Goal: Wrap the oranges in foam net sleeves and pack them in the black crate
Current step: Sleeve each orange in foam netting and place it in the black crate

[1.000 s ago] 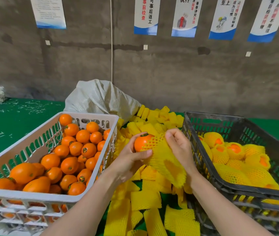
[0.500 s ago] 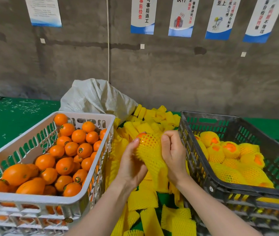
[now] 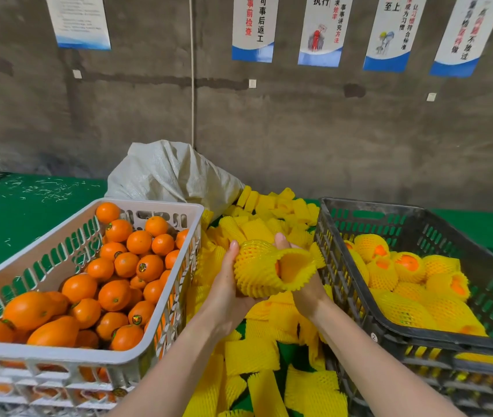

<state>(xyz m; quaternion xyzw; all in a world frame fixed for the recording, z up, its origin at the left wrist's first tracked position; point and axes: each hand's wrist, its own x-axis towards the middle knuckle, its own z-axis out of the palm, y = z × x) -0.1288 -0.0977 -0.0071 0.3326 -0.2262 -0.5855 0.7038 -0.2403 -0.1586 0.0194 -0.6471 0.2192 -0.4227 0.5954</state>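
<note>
- The sleeved orange (image 3: 254,266) is held up in the middle, between the white crate (image 3: 88,353) of bare fruit on the left and the black crate (image 3: 419,335) on the right.
- The left hand (image 3: 224,287) cups it from the left, and the right hand (image 3: 309,296) curls round the flared open end. Both are gripping.
- The foam looks squishy and grippy, and I'd guess the fruit is firm and lightish. Grab the round belly, not the floppy end.
</note>
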